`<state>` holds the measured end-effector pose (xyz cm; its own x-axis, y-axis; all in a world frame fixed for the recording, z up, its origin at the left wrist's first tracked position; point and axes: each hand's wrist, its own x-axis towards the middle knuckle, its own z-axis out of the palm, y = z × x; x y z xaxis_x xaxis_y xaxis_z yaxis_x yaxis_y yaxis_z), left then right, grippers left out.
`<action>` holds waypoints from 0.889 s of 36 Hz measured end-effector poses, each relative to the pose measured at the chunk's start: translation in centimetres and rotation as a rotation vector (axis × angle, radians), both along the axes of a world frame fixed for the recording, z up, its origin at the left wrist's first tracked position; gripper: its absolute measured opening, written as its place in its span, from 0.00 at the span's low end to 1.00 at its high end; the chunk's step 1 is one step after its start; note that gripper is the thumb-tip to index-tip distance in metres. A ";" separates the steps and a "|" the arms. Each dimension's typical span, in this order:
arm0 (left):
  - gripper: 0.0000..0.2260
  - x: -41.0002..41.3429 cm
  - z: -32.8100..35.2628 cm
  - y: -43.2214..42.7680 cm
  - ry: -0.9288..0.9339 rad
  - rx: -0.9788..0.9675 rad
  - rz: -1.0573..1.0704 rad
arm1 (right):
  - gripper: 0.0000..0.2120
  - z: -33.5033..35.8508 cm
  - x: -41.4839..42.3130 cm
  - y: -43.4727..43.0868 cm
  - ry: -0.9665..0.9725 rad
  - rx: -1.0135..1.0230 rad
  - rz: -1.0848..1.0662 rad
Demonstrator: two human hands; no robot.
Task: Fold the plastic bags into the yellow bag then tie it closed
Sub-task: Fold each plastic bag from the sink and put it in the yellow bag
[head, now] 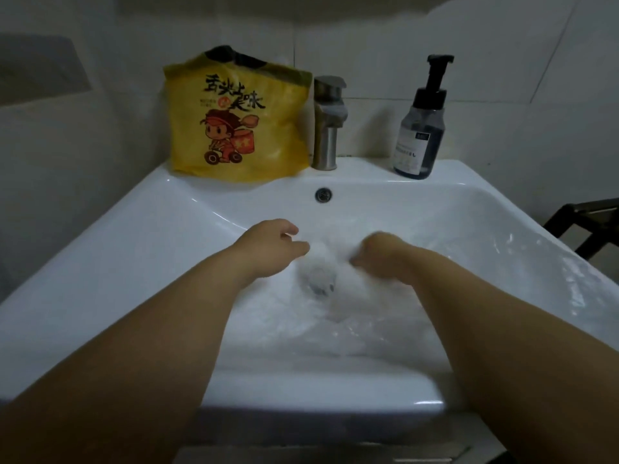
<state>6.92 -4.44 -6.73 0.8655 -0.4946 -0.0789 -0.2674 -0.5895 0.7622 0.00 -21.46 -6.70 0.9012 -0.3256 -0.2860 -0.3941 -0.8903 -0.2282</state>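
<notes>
A yellow bag (pixel 234 125) with a cartoon print and black lettering stands upright on the back ledge of the white sink (pixel 140 249), left of the tap. Its top is open and something dark shows inside. Clear plastic bags (pixel 321 279) lie crumpled in the basin. My left hand (pixel 271 244) is at the left edge of the bunched plastic, fingers curled and pinching it. My right hand (pixel 382 254) is blurred and grips the plastic from the right side. Both hands sit low in the basin, well in front of the yellow bag.
A steel tap (pixel 326 123) rises at the middle of the back ledge, above the overflow hole (pixel 323 194). A dark pump bottle (pixel 422 128) stands to its right. Tiled walls close in behind. A dark frame (pixel 582 226) shows at the right edge.
</notes>
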 end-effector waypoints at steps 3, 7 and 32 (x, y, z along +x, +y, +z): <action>0.35 -0.2 0.6 -0.1 0.226 -0.183 0.012 | 0.14 1.7 -0.1 1.3 -0.366 0.862 -0.152; 0.32 -0.2 1.7 0.2 0.446 -0.462 -0.088 | 0.16 2.6 -0.4 2.8 -0.412 1.321 -0.089; 0.12 0.4 2.5 2.1 0.320 -0.916 0.392 | 0.26 2.3 0.1 3.2 -0.802 0.427 -0.494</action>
<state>7.29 -2.38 -4.24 0.9829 -0.1703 -0.0694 0.1108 0.2474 0.9626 0.10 -18.29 -4.42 0.6713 -0.7234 0.1612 -0.2860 -0.4535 -0.8441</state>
